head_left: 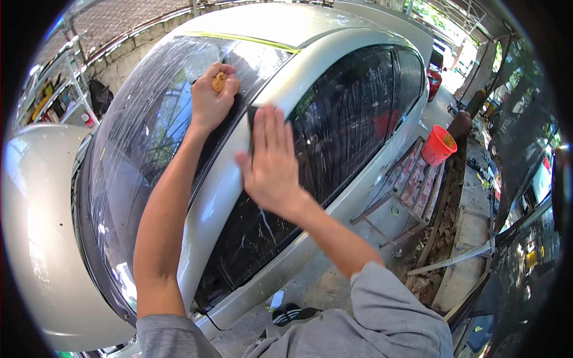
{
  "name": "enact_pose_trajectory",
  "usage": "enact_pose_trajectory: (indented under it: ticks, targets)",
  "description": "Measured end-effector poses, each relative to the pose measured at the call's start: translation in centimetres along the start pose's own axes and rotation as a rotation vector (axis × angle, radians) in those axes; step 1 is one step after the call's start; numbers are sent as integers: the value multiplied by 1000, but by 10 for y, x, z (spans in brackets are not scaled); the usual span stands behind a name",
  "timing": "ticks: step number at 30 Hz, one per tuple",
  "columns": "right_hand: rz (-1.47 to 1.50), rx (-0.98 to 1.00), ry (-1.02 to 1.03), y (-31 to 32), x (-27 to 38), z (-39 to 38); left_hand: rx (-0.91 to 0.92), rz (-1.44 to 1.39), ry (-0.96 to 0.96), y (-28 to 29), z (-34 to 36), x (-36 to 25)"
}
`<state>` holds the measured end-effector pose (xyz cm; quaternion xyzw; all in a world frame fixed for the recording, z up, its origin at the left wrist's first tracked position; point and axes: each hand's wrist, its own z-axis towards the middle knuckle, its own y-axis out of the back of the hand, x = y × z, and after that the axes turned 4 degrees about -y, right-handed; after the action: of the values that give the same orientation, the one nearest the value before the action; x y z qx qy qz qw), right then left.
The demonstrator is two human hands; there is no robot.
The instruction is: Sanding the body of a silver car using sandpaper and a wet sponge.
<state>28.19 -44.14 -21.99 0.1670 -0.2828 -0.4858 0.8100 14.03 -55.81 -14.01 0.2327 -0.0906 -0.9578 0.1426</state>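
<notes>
My left hand is closed around a small orange-tan lump, over the upper part of the wet, streaked windshield. Most of the lump is hidden in my fingers, so its kind does not show. Flat and stretched out, my right hand is at the pale silver pillar between the windshield and the dark side window. A dark edge shows beside its fingers; whether that is a pad under the palm I cannot tell. Yellow-green tape runs along the windshield's top edge.
A red bucket with something yellow inside stands on a worn wooden bench to the right. The car's hood fills the left. A metal ladder stands at the far left by a block wall.
</notes>
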Motion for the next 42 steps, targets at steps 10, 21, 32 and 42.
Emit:
enact_pose_trajectory:
  ticks: [10,21,32,42]
  targets:
    - [-35,-107,-248,-6,-18,33,35,18,26,0,2,6]
    - [-299,-132,-163,49,-141,117,50,33,30,-5,7,-4]
    - [609,-399,-530,51,-195,162,36,87,24,-5,4,-5]
    - [422,-475,-93,26,-99,86,34,118,39,8,2,-7]
